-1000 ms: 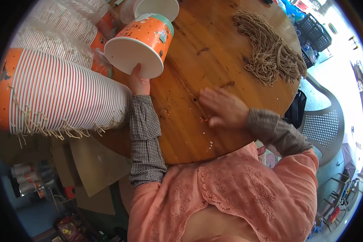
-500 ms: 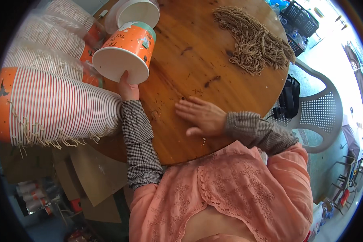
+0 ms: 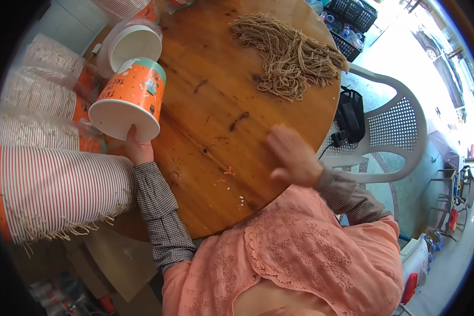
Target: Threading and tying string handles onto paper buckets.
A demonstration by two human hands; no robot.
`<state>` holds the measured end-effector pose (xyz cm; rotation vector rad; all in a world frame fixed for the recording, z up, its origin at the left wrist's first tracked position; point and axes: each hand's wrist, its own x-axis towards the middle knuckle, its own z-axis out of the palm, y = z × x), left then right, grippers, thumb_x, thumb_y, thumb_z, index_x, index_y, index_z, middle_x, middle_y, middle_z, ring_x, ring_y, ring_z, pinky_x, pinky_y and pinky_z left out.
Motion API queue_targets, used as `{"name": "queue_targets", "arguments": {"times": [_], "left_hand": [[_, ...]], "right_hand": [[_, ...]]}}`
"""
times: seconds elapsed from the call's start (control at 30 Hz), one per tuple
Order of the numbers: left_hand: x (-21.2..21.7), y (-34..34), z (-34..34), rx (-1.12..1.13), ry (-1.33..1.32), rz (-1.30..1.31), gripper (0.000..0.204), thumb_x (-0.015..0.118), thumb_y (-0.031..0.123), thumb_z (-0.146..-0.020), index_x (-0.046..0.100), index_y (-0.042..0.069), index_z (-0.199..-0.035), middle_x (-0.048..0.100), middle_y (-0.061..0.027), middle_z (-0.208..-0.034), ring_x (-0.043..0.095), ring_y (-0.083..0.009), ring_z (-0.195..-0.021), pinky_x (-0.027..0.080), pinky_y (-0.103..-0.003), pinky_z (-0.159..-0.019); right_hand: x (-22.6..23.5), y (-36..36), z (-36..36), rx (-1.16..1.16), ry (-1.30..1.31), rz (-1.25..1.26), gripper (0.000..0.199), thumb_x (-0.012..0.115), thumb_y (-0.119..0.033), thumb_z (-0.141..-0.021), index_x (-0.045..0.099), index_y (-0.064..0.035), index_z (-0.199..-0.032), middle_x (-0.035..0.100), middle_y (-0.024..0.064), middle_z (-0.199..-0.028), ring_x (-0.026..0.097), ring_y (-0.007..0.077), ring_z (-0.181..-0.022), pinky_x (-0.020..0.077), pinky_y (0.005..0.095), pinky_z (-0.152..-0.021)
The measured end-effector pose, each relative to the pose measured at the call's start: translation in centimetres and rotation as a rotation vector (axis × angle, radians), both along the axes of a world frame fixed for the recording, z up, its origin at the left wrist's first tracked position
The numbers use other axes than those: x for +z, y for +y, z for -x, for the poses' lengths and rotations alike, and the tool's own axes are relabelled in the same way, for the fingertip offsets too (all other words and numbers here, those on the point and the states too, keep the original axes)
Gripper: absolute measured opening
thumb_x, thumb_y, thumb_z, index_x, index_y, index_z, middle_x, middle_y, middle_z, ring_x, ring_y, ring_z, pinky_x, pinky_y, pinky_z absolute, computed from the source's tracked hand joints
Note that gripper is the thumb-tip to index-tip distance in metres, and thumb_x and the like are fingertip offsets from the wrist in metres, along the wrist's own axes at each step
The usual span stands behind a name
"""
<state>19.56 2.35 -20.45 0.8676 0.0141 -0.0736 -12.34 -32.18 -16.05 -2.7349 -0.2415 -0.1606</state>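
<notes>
My left hand (image 3: 138, 151) grips an orange paper bucket (image 3: 137, 89) with a green band and printed figures. Its wide white end faces me, the thumb pressed at its lower edge. Fingers behind the bucket are hidden. My right hand (image 3: 295, 158), smeared by motion, is over the right side of the round wooden table (image 3: 195, 126) with its fingers stretched out and nothing in it. Small orange bits (image 3: 228, 171) and white bits (image 3: 241, 200) lie on the wood between my hands.
Left of my arm lies a long nested stack of buckets (image 3: 63, 189) with cord ends hanging from it. Wrapped stacks (image 3: 42, 100) and a white-mouthed bucket (image 3: 137, 46) are behind. A tan cord bundle (image 3: 295, 58) lies far right; a grey chair (image 3: 389, 126) holds a black bag (image 3: 350, 116).
My right hand has swept to the right across the table, uncovering orange bits. My left hand keeps its hold on the bucket. The whole view has shifted.
</notes>
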Motion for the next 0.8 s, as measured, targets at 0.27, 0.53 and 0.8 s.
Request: {"name": "queue_targets", "arguments": {"times": [0.27,0.53,0.8], "left_hand": [[-0.3,0.6,0.0,-0.049,-0.015,0.014,0.044,0.056,0.008,-0.087,0.045,0.003,-0.13,0.055,-0.0093,-0.125,0.055,-0.0232,-0.117,0.048,-0.038,-0.096],[0.2,-1.0,0.2,-0.013,-0.01,-0.033,0.045,0.054,0.005,-0.084,0.046,0.003,-0.128,0.054,-0.0103,-0.126,0.053,-0.023,-0.118,0.048,-0.038,-0.097],[-0.5,-0.3,-0.4,0.044,0.018,-0.072,0.042,0.051,0.019,-0.096,0.044,-0.002,-0.132,0.055,-0.013,-0.126,0.054,-0.0275,-0.116,0.046,-0.043,-0.098]], "right_hand": [[0.3,-0.8,-1.4,-0.061,-0.262,-0.099,0.066,0.066,-0.035,-0.084,0.044,0.0029,-0.133,0.043,0.024,-0.139,0.04,0.0381,-0.131,0.0326,0.0455,-0.109],[-2.1,-9.1,1.0,-0.522,-0.087,0.286,0.071,0.056,-0.04,-0.091,0.034,0.0081,-0.138,0.031,0.0286,-0.146,0.028,0.0395,-0.138,0.0208,0.0454,-0.114],[0.7,6.0,-0.3,0.109,0.111,0.036,0.09,0.039,-0.065,-0.09,0.027,0.0082,-0.142,0.022,0.028,-0.15,0.017,0.0384,-0.143,0.014,0.0454,-0.117]]}}
